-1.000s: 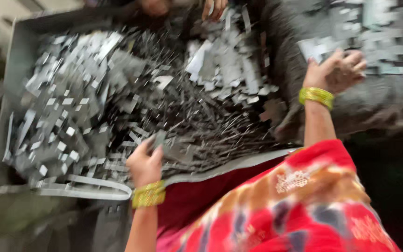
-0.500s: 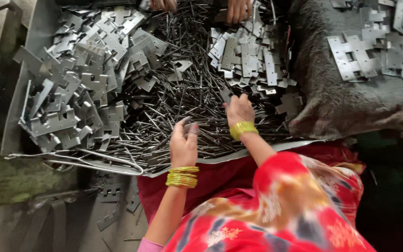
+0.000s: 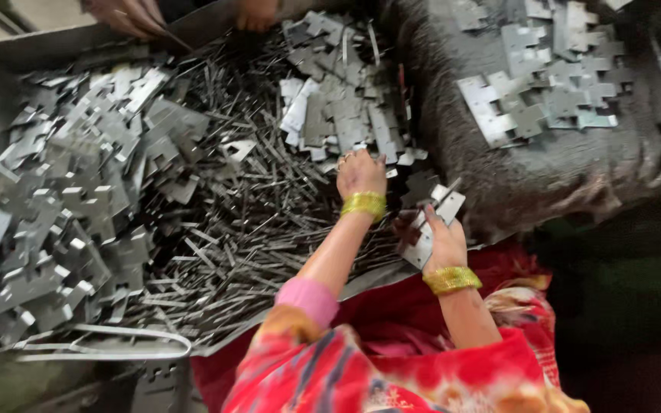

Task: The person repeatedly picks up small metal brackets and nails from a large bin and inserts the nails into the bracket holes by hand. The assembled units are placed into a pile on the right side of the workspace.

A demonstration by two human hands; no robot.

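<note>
My left hand (image 3: 361,174), with a gold bangle at the wrist, lies palm down on a heap of flat stamped metal plates (image 3: 338,115) in a big grey tray (image 3: 9,61). Its fingers curl into the plates, and I cannot see whether they grip any. My right hand (image 3: 444,243), also bangled, is at the tray's right edge and holds a small stack of the same notched plates (image 3: 426,222). Thin metal strips (image 3: 246,222) cover the middle of the tray.
More plates (image 3: 70,199) are heaped in the tray's left half. A grey cloth-covered mound (image 3: 514,176) on the right carries loose plates (image 3: 545,76). Another person's hands (image 3: 128,15) work at the tray's far edge. A metal band (image 3: 101,344) lies along the near rim.
My left hand has gone from the strips near the front rim forward onto the plate heap. My right hand has drawn back to the tray's right edge, now with plates in it.
</note>
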